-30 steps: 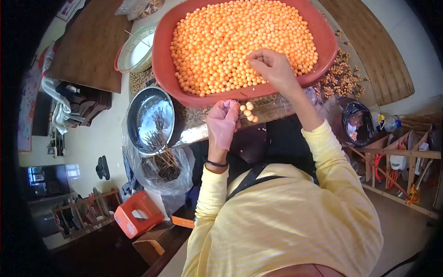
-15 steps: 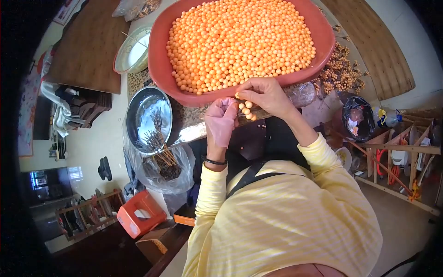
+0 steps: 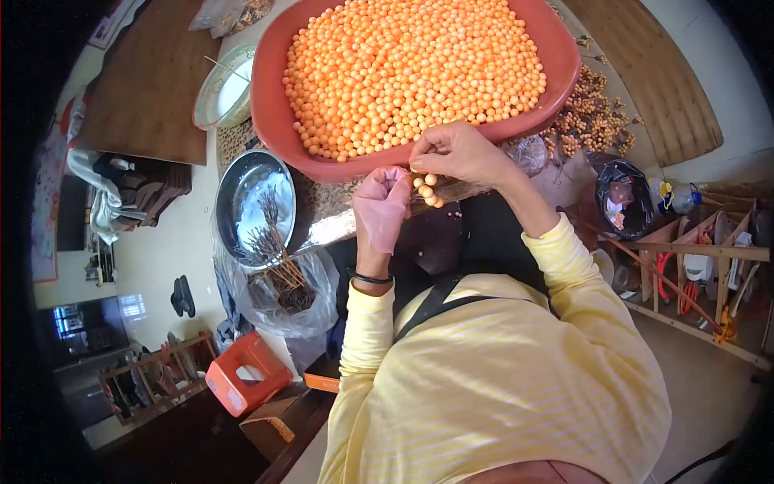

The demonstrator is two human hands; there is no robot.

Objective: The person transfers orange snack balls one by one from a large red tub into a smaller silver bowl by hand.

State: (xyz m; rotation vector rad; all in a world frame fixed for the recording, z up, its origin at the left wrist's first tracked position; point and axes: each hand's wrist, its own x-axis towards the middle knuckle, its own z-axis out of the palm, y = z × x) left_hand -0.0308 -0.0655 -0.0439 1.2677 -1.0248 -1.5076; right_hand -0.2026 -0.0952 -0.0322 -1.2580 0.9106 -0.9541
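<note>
My left hand [image 3: 381, 206], in a thin pink glove, is closed at the near rim of a red tub, gripping a sprig whose stem is mostly hidden in the fingers. A small cluster of orange beads [image 3: 428, 192] hangs from the sprig between my hands. Thumb and forefinger of my bare right hand [image 3: 461, 153] pinch an orange bead at the top of that cluster; the fingers partly cover it. Behind both hands stands the red tub [image 3: 270, 89], heaped with loose orange beads [image 3: 411, 73].
On the left a dark metal bowl [image 3: 230, 181] has thin brown stems [image 3: 278, 254] leaning across it, above a clear plastic bag [image 3: 318, 310]. A bowl of white liquid [image 3: 208, 105] stands farther back. Finished-looking bead sprigs [image 3: 592, 117] are piled right of the tub, near a black-lined bin [image 3: 625, 210].
Both hands stay close together at the sprig, with only slight finger movement. The right fingertips have shifted slightly at the top of the cluster. The whole view has moved a little.
</note>
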